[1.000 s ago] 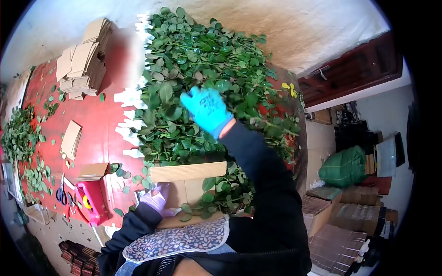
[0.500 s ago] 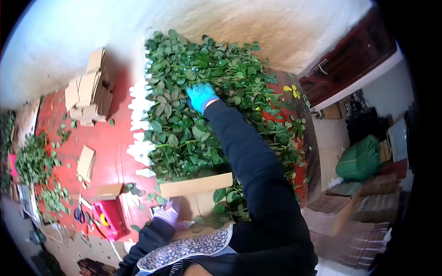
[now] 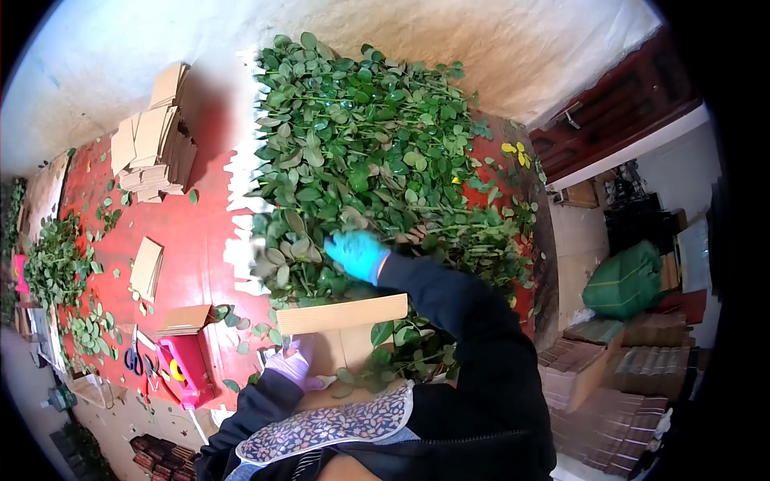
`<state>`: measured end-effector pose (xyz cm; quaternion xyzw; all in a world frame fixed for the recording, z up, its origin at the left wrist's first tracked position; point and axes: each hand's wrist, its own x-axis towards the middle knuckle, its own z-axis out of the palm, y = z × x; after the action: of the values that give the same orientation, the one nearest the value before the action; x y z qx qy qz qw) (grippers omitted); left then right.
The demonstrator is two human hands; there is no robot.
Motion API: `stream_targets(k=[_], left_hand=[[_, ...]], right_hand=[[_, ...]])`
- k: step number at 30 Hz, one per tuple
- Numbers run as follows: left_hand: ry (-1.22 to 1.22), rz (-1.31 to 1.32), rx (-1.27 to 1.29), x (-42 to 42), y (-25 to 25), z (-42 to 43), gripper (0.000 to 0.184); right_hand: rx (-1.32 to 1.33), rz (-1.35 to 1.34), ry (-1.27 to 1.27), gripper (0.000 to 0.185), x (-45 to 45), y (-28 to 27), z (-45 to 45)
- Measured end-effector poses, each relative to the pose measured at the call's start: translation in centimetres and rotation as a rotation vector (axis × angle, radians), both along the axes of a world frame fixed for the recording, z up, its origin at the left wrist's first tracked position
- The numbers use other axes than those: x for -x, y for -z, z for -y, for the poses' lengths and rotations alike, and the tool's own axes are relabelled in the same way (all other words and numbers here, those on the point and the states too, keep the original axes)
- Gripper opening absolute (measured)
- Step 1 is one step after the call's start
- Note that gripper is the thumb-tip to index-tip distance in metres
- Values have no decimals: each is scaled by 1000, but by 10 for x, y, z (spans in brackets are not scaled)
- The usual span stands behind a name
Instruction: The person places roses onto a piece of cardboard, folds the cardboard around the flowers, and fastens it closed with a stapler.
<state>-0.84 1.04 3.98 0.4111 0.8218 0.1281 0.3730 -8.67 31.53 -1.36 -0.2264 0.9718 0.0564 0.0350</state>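
My right hand (image 3: 357, 255), in a blue glove, is over the near part of a wide bed of leafy green stems (image 3: 361, 120). Its fingers are curled round some stems, and leaves on both sides of it are smeared by motion. White wrapped ends (image 3: 241, 180) line the bed's left side. Near my body, my left hand (image 3: 290, 362), in a lilac glove, grips the left edge of a folded cardboard piece (image 3: 343, 314). Part of its fingers is hidden. More leafy stems (image 3: 417, 345) lie at the cardboard's right side.
On the red table (image 3: 200, 240) stands a stack of cardboard pieces (image 3: 156, 148), with a smaller pile (image 3: 147, 268) nearer. Scissors (image 3: 134, 361) and a pink tape dispenser (image 3: 186, 373) lie at the front left. A green sack (image 3: 624, 280) and stacked cardboard (image 3: 609, 409) are right of the table.
My right hand has come nearer my body from the middle of the bed, with leafy stems moving along. My left hand stays at the cardboard. The view has shifted slightly.
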Motion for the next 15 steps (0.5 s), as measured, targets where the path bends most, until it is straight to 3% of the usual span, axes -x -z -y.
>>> stream_targets(k=[3,5,8,10,12,15], left_hand=[[-60,79,0,2,-9,-3,110],[-44,1,35,-6,3,4,109],[-40,-20,18,-4,0,0,109],[-48,-32,29,-6,2,2,110],[-48,-7,-8,-5,3,3,110],[-42,-49,11,-8,0,2,108]], right_hand=[[20,-15,35,41,-3,-11,2],[75,151,112,44,-2,-35,4],[-101,290,179,52,18,-118,9],[216,117,190,56,31,-144,1],[387,-83,128,52,50,-123,-8],[285,917,-37,44,86,-93,-23]])
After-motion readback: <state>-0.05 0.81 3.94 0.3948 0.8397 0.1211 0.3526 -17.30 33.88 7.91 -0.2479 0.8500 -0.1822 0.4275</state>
